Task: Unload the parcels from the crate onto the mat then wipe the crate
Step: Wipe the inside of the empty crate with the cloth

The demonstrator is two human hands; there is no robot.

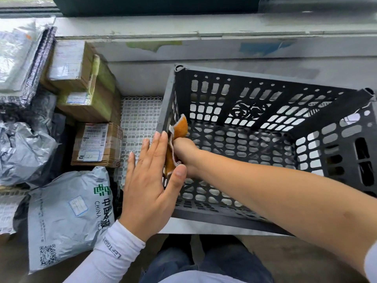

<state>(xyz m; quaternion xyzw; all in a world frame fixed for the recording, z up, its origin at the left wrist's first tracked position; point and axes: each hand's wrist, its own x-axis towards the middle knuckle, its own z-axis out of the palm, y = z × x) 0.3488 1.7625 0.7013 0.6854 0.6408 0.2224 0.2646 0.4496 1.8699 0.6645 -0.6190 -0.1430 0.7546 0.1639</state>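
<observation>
Head view: crate (265,127) wiping.
Right hand (186,155) grips orange cloth (176,144) against crate's left wall; left hand (150,184), fingers straight, braces outside.

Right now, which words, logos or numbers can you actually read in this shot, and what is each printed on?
"CHINA" with a green logo and Chinese characters: grey mailer bag.
"LET TIGER", uncertain, seen upside down: white sleeve.
QR code, not decodable: same grey mailer bag.
Barcode and label print, too small: cardboard box.
Labels blurred: upper boxes.
Crate: rose emblem, no text.
</observation>
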